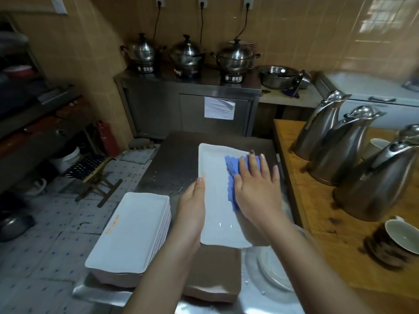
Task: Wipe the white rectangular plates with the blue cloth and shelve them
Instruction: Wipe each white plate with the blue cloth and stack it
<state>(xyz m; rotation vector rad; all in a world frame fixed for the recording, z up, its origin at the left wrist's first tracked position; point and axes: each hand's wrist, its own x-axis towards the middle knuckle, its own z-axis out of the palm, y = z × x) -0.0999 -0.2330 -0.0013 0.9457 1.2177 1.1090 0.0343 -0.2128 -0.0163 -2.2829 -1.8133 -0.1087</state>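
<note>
A white rectangular plate (215,191) lies lengthwise on the steel counter in front of me. My left hand (192,205) grips its left long edge. My right hand (256,184) presses flat on the blue cloth (231,175), which lies on the plate's right half; most of the cloth is hidden under the palm. To the left, a stack of several white rectangular plates (131,230) rests on a brown cloth pad at the counter's near left corner.
Three steel thermos jugs (349,150) and a brown cup (394,243) stand on the wooden table (317,211) to the right. A round plate (272,268) lies by my right forearm. Steel pots (235,57) sit on a cabinet behind. Tiled floor with a stool (93,171) is to the left.
</note>
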